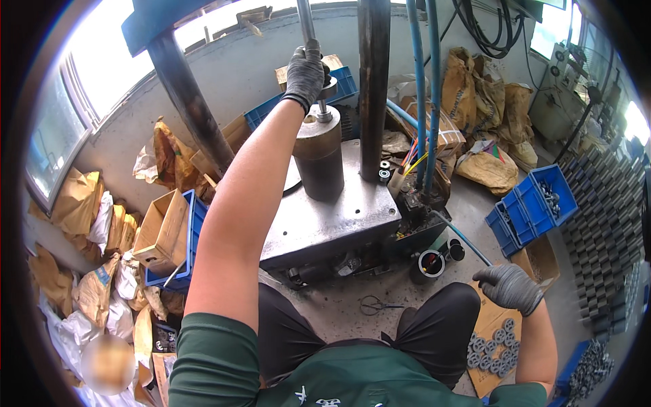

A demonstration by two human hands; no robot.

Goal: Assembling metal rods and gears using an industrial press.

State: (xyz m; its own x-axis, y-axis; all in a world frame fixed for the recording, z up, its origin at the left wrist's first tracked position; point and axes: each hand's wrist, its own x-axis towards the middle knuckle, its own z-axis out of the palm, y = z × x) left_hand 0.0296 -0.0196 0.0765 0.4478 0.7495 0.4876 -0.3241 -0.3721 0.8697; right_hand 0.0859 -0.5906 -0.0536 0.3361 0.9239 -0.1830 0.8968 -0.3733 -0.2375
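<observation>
My left hand (pixel 306 76), in a grey knit glove, is raised with its fingers curled round the lower end of an upright steel rod (pixel 305 22). Beside it is a round steel collar (pixel 329 89), with a short pin reaching down to the top of a thick metal cylinder (pixel 320 159). That cylinder stands on the flat steel bed (pixel 332 224) of a press. My left fingertips are partly hidden. At the right, my gloved right hand (pixel 510 287) is closed round the end of a thin blue lever (pixel 468 241), which runs from the press's valve area.
Dark press columns (pixel 374 88) and blue pipes (pixel 432 88) rise around the bed. Blue bins (pixel 532 207) stand right. Below my right hand, grey wheel-shaped parts (pixel 494 349) lie on cardboard. Scissors (pixel 380 306) rest on the floor. Sacks (pixel 98 292) and a wooden box (pixel 161 234) crowd the left.
</observation>
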